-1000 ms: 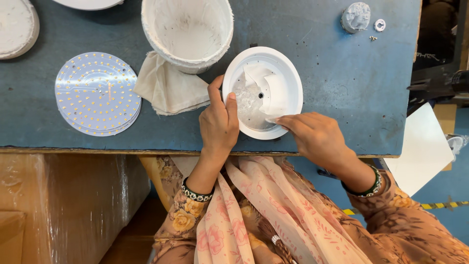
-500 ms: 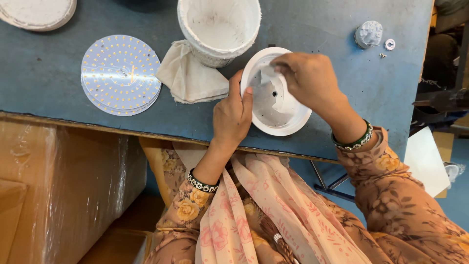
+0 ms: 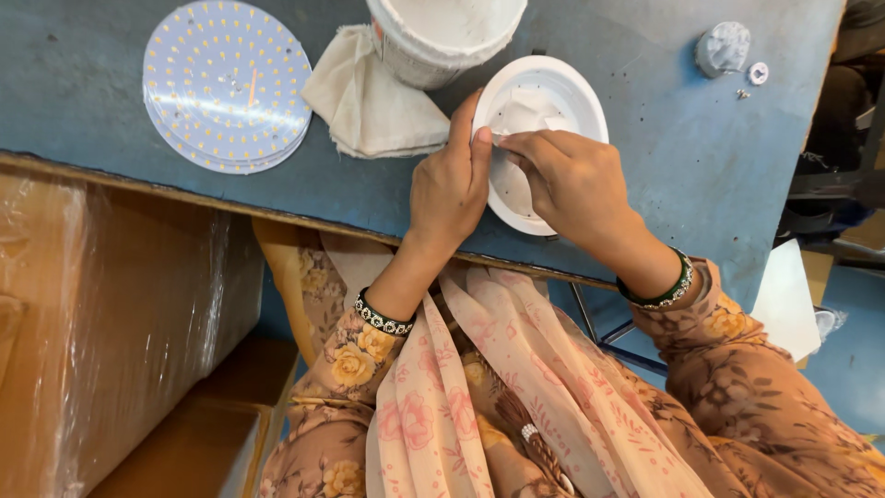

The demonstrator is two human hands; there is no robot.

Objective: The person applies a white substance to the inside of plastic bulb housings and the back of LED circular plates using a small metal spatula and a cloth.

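On blue table (image 3: 645,166): left hand (image 3: 449,189) steadying white round housing (image 3: 576,92) by its rim, right hand (image 3: 572,184) pinching what is perhaps thin film inside, beside cloth (image 3: 369,97)

A round white lamp housing (image 3: 553,101) lies open side up on the blue table (image 3: 645,166) — just beside a white bucket (image 3: 442,37). Thin white film (image 3: 525,115) sits crumpled inside it.

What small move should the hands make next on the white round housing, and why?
Probably press the white sheet flat into the white round housing. The right hand pinches its edge at the rim, and the left hand steadies that rim, yet the sheet looks creased.
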